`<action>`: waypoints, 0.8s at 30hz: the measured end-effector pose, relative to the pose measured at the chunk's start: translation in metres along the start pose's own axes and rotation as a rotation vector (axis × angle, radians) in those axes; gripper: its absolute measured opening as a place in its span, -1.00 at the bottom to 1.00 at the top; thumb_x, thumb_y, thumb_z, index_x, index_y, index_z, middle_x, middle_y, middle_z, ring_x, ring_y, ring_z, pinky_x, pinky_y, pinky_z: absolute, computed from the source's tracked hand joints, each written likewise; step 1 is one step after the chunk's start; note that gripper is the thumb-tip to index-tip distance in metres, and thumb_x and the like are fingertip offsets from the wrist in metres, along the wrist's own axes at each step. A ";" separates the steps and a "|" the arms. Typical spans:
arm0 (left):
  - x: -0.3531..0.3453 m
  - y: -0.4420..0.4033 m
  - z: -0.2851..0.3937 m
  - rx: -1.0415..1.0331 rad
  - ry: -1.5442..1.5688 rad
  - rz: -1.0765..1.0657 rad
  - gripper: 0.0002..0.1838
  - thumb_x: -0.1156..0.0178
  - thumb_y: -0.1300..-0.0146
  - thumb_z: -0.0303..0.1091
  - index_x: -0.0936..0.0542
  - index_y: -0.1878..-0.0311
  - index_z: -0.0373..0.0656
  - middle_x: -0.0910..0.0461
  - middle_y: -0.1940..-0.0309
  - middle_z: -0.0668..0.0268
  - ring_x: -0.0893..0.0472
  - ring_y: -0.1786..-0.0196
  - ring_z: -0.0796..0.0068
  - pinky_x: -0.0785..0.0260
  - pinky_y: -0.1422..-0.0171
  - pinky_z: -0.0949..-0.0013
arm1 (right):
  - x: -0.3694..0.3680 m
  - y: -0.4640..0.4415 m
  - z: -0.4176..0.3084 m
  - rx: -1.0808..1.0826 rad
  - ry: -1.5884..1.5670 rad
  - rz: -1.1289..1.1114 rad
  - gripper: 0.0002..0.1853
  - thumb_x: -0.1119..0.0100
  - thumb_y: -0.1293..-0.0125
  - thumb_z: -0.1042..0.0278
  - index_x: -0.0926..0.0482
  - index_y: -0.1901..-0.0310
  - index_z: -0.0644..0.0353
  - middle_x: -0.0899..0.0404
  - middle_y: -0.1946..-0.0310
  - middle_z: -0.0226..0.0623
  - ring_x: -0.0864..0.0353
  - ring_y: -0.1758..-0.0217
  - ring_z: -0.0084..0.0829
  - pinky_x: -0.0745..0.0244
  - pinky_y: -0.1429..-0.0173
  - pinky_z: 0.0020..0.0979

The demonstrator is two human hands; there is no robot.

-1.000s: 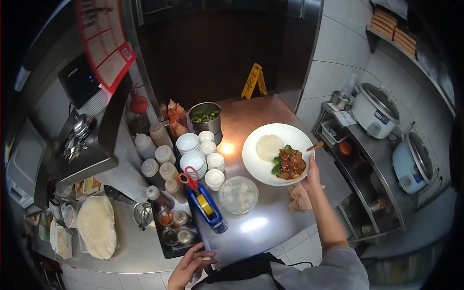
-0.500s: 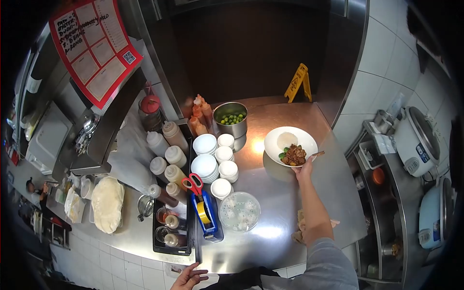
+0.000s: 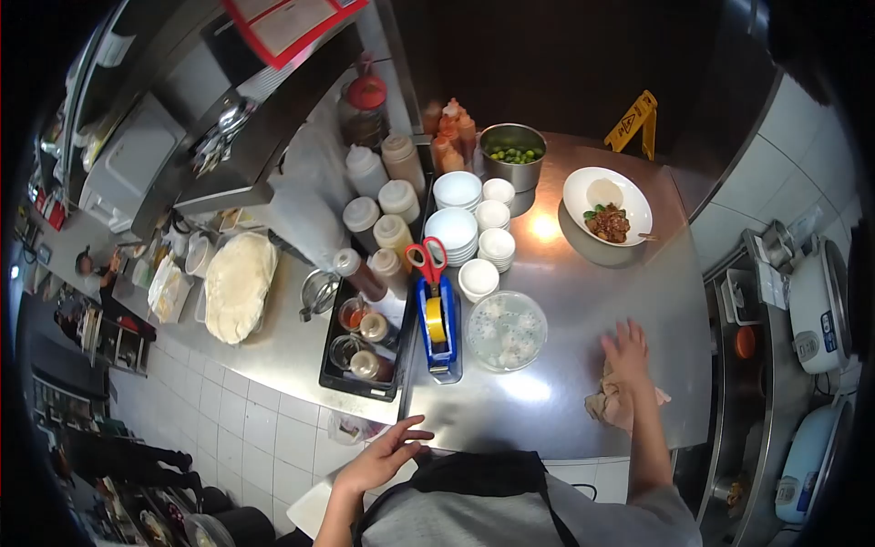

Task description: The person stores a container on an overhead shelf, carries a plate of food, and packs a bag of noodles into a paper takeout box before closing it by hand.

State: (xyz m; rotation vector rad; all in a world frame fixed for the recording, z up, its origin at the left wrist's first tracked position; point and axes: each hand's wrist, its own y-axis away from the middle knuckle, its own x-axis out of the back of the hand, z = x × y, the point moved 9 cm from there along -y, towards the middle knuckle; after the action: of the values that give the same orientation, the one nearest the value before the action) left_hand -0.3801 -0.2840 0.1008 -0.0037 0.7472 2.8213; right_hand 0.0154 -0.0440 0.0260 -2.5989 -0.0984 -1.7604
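Note:
A white plate (image 3: 579, 187) with rice, green vegetable and brown meat stands on the far right of the steel counter (image 3: 565, 310). My right hand (image 3: 627, 352) is open, fingers spread, over a crumpled beige cloth (image 3: 612, 401); whether it touches the cloth is unclear. My left hand (image 3: 387, 453) is open and holds nothing, near the counter's front edge. Nearest to it are a blue tape dispenser (image 3: 441, 333) with red scissors (image 3: 427, 258) and a black tray (image 3: 357, 392) of bottles and jars. A round clear-lidded container (image 3: 507, 331) sits between my hands.
Stacks of white bowls (image 3: 453, 228) stand beside squeeze bottles (image 3: 392, 232). Behind them is a metal pot (image 3: 513, 164) of green fruit. A yellow floor sign (image 3: 632, 125) is at the back, rice cookers (image 3: 823, 310) at the right. Other people are at the far left.
The plate has been set down and let go. My right hand has drawn back toward the cloth. The view has shifted, and my left hand stays near the front edge.

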 end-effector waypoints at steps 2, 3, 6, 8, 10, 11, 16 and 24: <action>0.001 -0.002 0.005 -0.021 -0.018 -0.045 -0.47 0.01 -0.40 -0.35 -0.13 -0.39 -0.15 -0.48 -0.11 0.18 -0.50 -0.08 0.46 -0.31 -0.16 0.43 | -0.011 0.064 -0.003 -0.033 0.167 0.076 -0.49 -0.05 -0.27 0.13 -0.40 -0.18 0.26 -0.21 -0.32 -0.04 -0.11 -0.41 0.03 0.09 -0.38 0.17; 0.002 -0.004 0.005 -0.041 -0.073 -0.080 -0.47 0.01 -0.40 -0.32 -0.13 -0.39 -0.15 -0.49 -0.11 0.19 -0.50 -0.08 0.46 -0.31 -0.16 0.42 | -0.025 0.087 0.008 0.001 0.202 0.158 -0.54 -0.07 -0.24 0.20 -0.45 -0.12 0.28 -0.26 -0.30 -0.07 -0.12 -0.41 0.01 0.13 -0.38 0.19; 0.011 -0.004 0.000 -0.113 -0.244 -0.124 -0.47 0.03 -0.41 -0.28 -0.14 -0.39 -0.14 -0.48 -0.12 0.19 -0.50 -0.10 0.41 -0.31 -0.18 0.38 | -0.033 0.111 0.032 0.027 0.040 0.351 -0.71 -0.10 -0.12 0.42 -0.56 0.12 0.34 -0.38 -0.20 -0.07 -0.22 -0.33 -0.03 0.00 -0.37 -0.01; 0.018 0.005 0.000 -0.161 -0.329 -0.143 -0.47 0.04 -0.42 -0.25 -0.13 -0.39 -0.14 -0.47 -0.14 0.18 -0.49 -0.12 0.36 -0.30 -0.21 0.36 | -0.028 0.106 0.042 0.052 -0.024 0.448 -0.76 -0.10 -0.05 0.49 -0.57 0.20 0.34 -0.45 -0.06 -0.06 -0.35 -0.18 -0.05 -0.22 -0.24 -0.16; 0.036 0.026 -0.002 -0.197 -0.341 -0.149 -0.45 0.03 -0.41 -0.22 -0.13 -0.39 -0.14 -0.46 -0.15 0.18 -0.47 -0.14 0.35 -0.29 -0.21 0.35 | -0.021 0.100 0.030 -0.011 0.025 0.458 -0.75 -0.11 -0.01 0.51 -0.54 0.21 0.33 -0.46 0.09 -0.06 -0.44 -0.01 -0.05 -0.35 -0.08 -0.21; 0.048 0.041 -0.004 -0.216 -0.336 -0.151 -0.45 0.03 -0.41 -0.20 -0.12 -0.39 -0.13 -0.46 -0.15 0.18 -0.47 -0.15 0.36 -0.29 -0.21 0.35 | -0.008 0.104 0.013 -0.108 0.073 0.445 -0.75 -0.12 0.00 0.52 -0.53 0.21 0.33 -0.44 0.15 -0.07 -0.45 0.06 -0.06 -0.37 -0.03 -0.21; 0.149 0.122 -0.059 -0.143 -0.293 0.067 -0.44 0.04 -0.40 -0.23 -0.11 -0.40 -0.14 -0.46 -0.14 0.11 -0.46 -0.15 0.34 -0.30 -0.21 0.33 | 0.020 0.116 -0.055 -0.175 -0.168 0.879 -0.79 -0.15 -0.16 0.55 -0.48 0.15 0.34 -0.36 0.15 -0.13 -0.42 0.07 -0.20 -0.38 -0.03 -0.28; 0.227 0.200 -0.083 -0.150 -0.221 0.195 -0.45 0.03 -0.40 -0.20 -0.15 -0.37 -0.18 -0.49 -0.11 0.13 -0.50 -0.10 0.35 -0.32 -0.18 0.33 | 0.072 0.135 -0.364 0.483 -0.535 0.926 -0.78 -0.15 -0.23 0.53 -0.43 0.10 0.34 -0.32 0.06 -0.15 -0.35 -0.07 -0.28 -0.27 -0.16 -0.32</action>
State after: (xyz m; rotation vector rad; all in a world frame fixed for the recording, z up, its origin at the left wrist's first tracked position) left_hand -0.6484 -0.4453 0.1133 0.3687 0.5107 2.9875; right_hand -0.2886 -0.1879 0.2328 -2.1098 0.5185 -0.6265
